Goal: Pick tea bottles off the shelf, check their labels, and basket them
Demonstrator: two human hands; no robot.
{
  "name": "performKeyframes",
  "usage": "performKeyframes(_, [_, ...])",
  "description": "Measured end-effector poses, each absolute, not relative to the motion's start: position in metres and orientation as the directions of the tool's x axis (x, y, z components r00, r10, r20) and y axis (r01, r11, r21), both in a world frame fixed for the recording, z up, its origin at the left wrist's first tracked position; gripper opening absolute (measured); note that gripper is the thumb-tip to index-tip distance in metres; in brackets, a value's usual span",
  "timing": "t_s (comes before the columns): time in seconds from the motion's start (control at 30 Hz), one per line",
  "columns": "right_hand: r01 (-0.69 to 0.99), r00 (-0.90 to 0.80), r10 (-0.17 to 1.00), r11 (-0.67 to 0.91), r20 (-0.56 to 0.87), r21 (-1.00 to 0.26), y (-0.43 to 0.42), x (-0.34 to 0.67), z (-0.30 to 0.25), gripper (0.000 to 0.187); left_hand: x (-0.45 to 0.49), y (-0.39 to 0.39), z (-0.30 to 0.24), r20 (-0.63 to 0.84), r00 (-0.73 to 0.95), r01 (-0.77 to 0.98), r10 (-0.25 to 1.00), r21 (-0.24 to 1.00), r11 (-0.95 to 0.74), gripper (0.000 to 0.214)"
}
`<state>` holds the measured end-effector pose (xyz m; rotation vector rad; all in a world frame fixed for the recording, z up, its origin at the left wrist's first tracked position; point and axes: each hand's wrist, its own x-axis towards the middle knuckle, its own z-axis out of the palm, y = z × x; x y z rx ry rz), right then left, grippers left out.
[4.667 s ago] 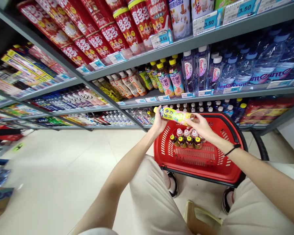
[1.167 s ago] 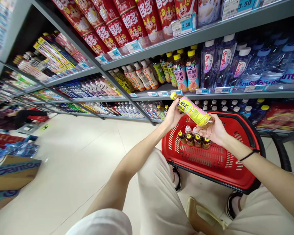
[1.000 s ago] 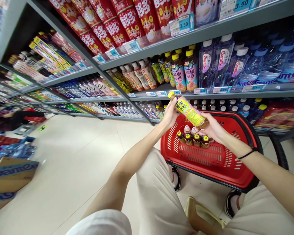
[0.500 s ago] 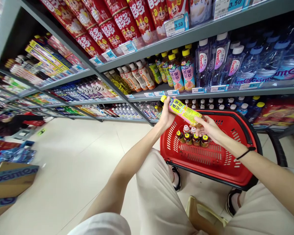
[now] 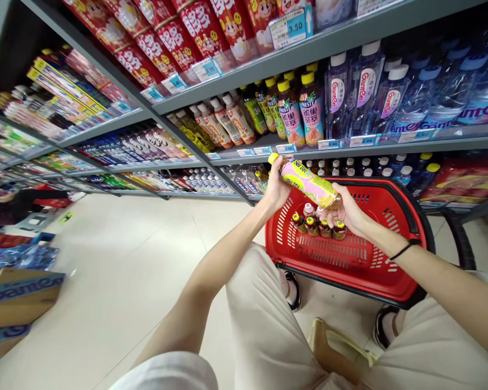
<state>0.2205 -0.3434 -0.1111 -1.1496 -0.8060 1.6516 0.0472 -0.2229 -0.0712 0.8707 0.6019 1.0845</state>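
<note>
Yellow and pink cover the drink bottle (image 5: 309, 183) held aslant between the two hands, over the basket's far side. The left hand (image 5: 277, 187) is closed round its neck end, just below the yellow cap (image 5: 273, 157); the right hand (image 5: 344, 210) grips the base, so the hands themselves stay apart. Holding it by both ends probably steadies it and leaves most of the wrapper uncovered. Below the hands sits the red basket (image 5: 374, 279), its slotted floor largely bare. Inside, just under the right hand, small yellow-capped bottles (image 5: 312, 226) stand upright in a row, with pale-capped bottles (image 5: 308, 209) behind; fingers partly hide these, so I cannot count them. Beyond the hands, shelved tea bottles (image 5: 290, 116) face outward, presumably so their labels read easily.
</note>
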Motion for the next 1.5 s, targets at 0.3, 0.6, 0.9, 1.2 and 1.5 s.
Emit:
performKeyframes(0.3, [-0.243, -0.121, 0.919, -0.394, -0.375, -0.886, -0.335, 0.231, -0.108, 0.066, 0.041, -0.214, -0.073, -0.001, 0.304, -0.386, 0.953, 0.914, 0.124, 0.040])
performKeyframes(0.6, [-0.129, -0.247, 0.819, -0.558, -0.518, -0.820, -0.330, 0.246, -0.113, 0.071, 0.031, -0.197, -0.079, -0.067, 0.277, -0.158, 0.959, 0.981, 0.114, 0.045])
performKeyframes(0.9, [0.624, -0.001, 0.987, -0.123, -0.159, -0.772, -0.335, 0.246, -0.113, 0.018, 0.040, -0.230, -0.095, 0.064, 0.510, 0.347, 0.858, 0.897, -0.274, 0.036])
performKeyframes(1.2, [0.730, -0.070, 0.993, -0.015, -0.096, -0.684, -0.342, 0.258, -0.097, 0.018, 0.054, -0.228, -0.180, -0.158, 0.800, 0.562, 0.579, 0.534, -0.632, 0.051])
performKeyframes(1.5, [0.897, -0.231, 0.958, 0.142, -0.170, -0.418, -0.345, 0.272, -0.092, 0.034, 0.044, -0.209, -0.231, -0.345, 0.853, 0.521, 0.393, 0.626, -0.580, 0.039])
